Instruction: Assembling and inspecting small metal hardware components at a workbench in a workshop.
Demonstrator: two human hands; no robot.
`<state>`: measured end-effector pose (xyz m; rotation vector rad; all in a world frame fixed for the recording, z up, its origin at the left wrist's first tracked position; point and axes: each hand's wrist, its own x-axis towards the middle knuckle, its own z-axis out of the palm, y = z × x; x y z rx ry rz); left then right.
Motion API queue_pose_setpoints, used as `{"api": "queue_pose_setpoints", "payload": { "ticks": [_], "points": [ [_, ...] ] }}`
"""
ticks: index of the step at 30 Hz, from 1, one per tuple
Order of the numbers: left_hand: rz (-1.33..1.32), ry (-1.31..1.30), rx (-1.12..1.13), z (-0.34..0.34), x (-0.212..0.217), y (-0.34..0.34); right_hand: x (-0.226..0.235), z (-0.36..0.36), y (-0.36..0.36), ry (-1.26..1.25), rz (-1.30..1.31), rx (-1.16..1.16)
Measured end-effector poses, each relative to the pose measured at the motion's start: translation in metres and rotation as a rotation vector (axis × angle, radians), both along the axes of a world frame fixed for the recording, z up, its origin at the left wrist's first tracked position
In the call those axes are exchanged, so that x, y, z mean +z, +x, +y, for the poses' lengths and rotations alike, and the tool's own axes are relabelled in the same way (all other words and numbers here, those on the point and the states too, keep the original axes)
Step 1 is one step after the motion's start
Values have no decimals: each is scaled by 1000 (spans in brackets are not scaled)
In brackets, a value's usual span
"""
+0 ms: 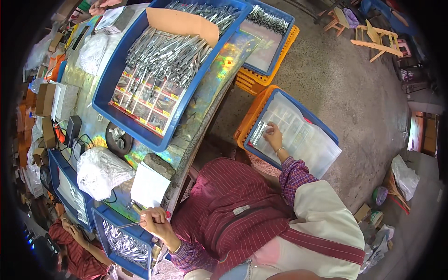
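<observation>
My left hand [157, 225], at the table's near edge, is closed around a thin metal rod-like tool [129, 225]. The tool points left over a blue tray of loose silvery metal pieces [126, 245]. Off to the right, my right hand [273, 135] reaches into another blue tray [320, 127] lined with clear plastic sheet [322, 151]. Its fingers are bent together beside a few slim metal strips [256, 135] at the tray's left side. Whatever is between those fingertips is too small to make out.
A large blue tray [161, 143] on the table [205, 102] holds heaped metal strips [168, 53] and a cardboard divider [184, 23]. Orange crates [252, 81] support trays at the right. A plastic bag [100, 172], white paper [150, 185] and a stone block [159, 164] lie nearby. Another person [77, 247] sits lower left.
</observation>
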<state>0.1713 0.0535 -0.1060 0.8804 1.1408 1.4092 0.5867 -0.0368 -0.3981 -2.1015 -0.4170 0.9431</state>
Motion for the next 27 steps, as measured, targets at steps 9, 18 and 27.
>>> {"api": "queue_pose_setpoints", "payload": {
  "ticks": [9, 18, 27],
  "points": [
    [32, 15, -25, -4, 5, -2, 9, 19, -36, -110, -416, 77],
    [20, 5, 43, -6, 4, -2, -14, 13, -28, -29, -481, -31],
    [21, -11, 95, -8, 2, 4, -5, 3, -24, -137, -378, -84]
  ]
}}
